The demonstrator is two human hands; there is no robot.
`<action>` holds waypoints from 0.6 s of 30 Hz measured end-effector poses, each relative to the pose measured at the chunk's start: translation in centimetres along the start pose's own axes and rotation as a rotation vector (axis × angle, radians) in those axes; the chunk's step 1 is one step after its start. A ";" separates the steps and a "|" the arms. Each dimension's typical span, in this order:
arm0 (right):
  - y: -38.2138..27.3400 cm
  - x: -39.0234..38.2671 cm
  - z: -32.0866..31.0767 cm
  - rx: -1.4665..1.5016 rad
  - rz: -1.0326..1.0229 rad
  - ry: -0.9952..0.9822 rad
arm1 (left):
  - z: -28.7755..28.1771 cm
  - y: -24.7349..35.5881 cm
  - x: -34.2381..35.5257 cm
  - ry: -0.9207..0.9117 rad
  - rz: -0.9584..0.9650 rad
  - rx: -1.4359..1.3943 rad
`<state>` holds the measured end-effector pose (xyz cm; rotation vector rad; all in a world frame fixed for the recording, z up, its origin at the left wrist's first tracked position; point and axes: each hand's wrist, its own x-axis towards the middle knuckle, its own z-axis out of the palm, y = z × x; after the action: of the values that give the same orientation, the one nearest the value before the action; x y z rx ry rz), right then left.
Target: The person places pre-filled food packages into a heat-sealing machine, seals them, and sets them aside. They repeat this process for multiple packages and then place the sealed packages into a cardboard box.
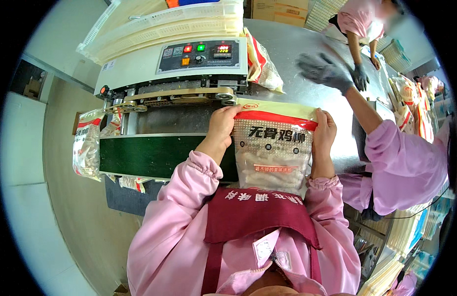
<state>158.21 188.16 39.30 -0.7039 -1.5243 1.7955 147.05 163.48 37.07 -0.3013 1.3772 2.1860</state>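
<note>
A filled plastic food bag (272, 158) hangs upright in front of me, clear below with a red and pale yellow band along its top. Pale pieces show through its lower part. My left hand (220, 129) pinches its upper left corner, close to the belt end of a band sealing machine (134, 74). At the upper right edge, my right hand (324, 132) is closed on the same bag. The bag's top left corner is right beside the machine's rollers (227, 96). Below them runs a green conveyor belt (154, 155), partly hidden behind my left arm.
Another bag (88, 145) stands at the conveyor's left end. One more bag (262, 64) lies on the metal table (292, 44) beside the machine. White plastic trays (164, 22) are stacked behind it. At right, a co-worker's gloved hand (327, 71) reaches over the table; another person stands beyond.
</note>
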 end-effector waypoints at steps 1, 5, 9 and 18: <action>0.7 0.2 -0.1 -0.041 -0.005 0.005 | -0.4 -0.2 0.2 0.014 0.011 0.018; 1.5 0.5 0.8 -0.109 0.012 0.004 | -1.8 -0.9 1.2 0.091 0.126 0.162; 2.9 1.1 1.2 -0.163 0.021 -0.003 | -3.1 -1.4 1.9 0.138 0.195 0.227; 5.8 1.8 0.7 -0.264 0.038 -0.013 | -2.1 -0.9 1.4 0.153 0.288 0.196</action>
<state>155.75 188.58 33.76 -0.8529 -1.7874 1.6441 146.17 162.37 34.75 -0.2115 1.8031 2.2675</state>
